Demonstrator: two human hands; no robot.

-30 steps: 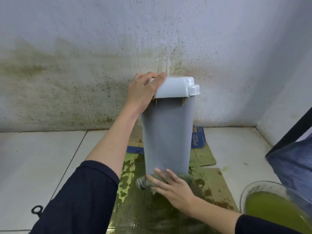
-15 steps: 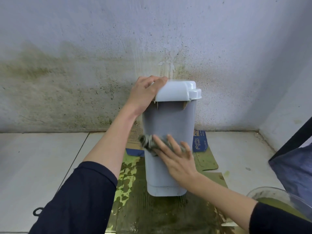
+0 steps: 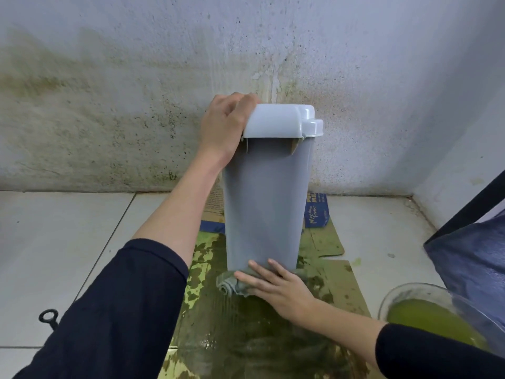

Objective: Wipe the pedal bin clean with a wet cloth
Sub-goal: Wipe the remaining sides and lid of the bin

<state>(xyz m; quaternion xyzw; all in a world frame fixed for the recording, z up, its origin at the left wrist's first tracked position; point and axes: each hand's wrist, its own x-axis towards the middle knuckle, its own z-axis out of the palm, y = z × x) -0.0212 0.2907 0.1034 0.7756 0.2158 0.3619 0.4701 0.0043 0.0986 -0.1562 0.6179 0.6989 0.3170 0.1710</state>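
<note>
A tall grey pedal bin [image 3: 263, 203] with a pale lid [image 3: 276, 120] stands upright on wet flattened cardboard near the wall. My left hand [image 3: 224, 127] grips the lid's left edge, fingers curled over its top. At the bin's foot my right hand [image 3: 276, 285] presses a bunched grey wet cloth [image 3: 228, 284] flat against the bottom of the near face, fingers straight. The pedal is not visible.
Soaked, green-stained cardboard [image 3: 325, 283] covers the white tiled floor [image 3: 54, 242]. A clear bowl of green liquid [image 3: 420, 315] sits at the lower right, beside a dark blue bag [image 3: 475, 258]. A stained wall [image 3: 109, 105] rises close behind. A black metal loop [image 3: 48, 317] lies at the left.
My right hand has slid the cloth from the middle of the bin's near face down to its bottom edge. The left hand keeps its hold on the lid.
</note>
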